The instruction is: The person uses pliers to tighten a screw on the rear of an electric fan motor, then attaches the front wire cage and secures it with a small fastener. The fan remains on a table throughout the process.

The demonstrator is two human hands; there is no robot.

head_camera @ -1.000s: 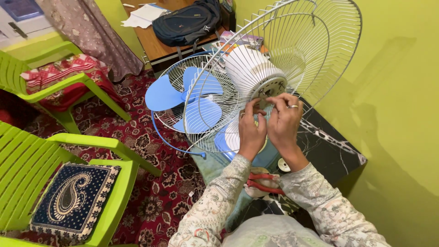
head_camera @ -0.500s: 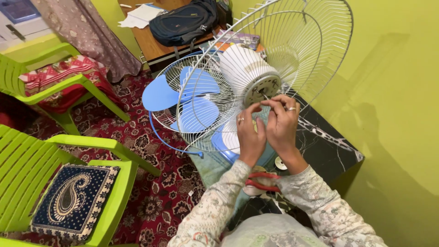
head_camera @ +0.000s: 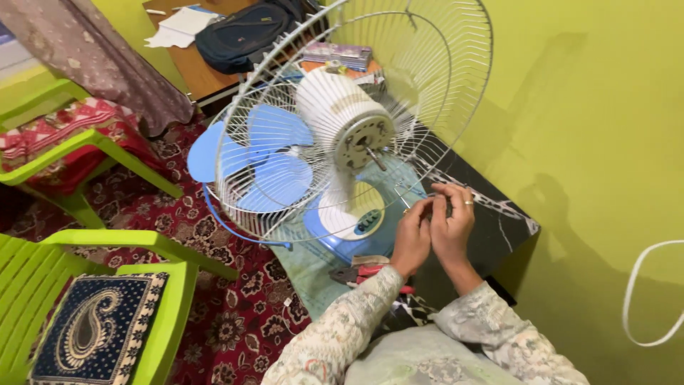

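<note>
A white table fan stands on a black marble tabletop (head_camera: pixel 502 214). Its ribbed motor housing (head_camera: pixel 340 114) and bare shaft (head_camera: pixel 375 159) face me, and the wire rear guard (head_camera: pixel 456 85) is mounted around the motor. My left hand (head_camera: pixel 412 239) and my right hand (head_camera: pixel 452 224) are below the shaft, in front of the fan's blue and white base (head_camera: pixel 353 214). Their fingertips are pinched together on a small part that is too small to make out. A ring sits on my right hand.
A blue fan blade (head_camera: pixel 249 160) inside another wire guard lies left of the motor. Red-handled pliers (head_camera: pixel 367 271) rest by my left wrist. Green plastic chairs (head_camera: pixel 107 249) stand at left on a red carpet. A dark backpack (head_camera: pixel 242 32) lies on a wooden desk behind. A green wall runs along the right.
Both hands have dropped from the motor's face and shaft down to the base, fingertips still together. The view has shifted, so the fan now sits further left.
</note>
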